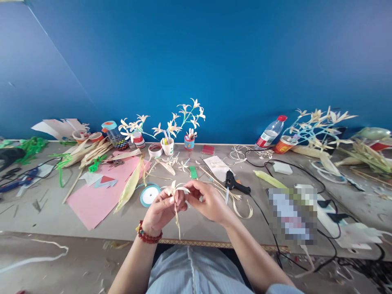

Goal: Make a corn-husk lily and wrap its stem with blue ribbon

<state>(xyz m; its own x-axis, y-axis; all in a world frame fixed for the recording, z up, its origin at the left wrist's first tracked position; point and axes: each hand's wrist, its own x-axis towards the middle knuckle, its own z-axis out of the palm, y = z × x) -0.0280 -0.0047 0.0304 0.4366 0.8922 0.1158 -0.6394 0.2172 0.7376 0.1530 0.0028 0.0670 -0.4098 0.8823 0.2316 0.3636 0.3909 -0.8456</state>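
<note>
A pale corn-husk flower [173, 189] is pinched by its base between the thumb and fingers of my left hand [161, 209], with a husk strip hanging below as a tail. My right hand [207, 199] comes in from the right, its thumb and forefinger closed on the tip of one petal. Just behind my left hand a roll of blue-edged ribbon [150, 195] lies flat on the table. A black glue gun [235, 183] rests to the right of my right hand, its clear glue stick showing.
Husk flowers on stems stand in a white cup [167, 147] and an orange cup [283, 145] along the wall. Pink paper [98, 200] lies left, under a long husk [130, 190]. A bottle [271, 132], a phone [289, 216] and black cables are on the right.
</note>
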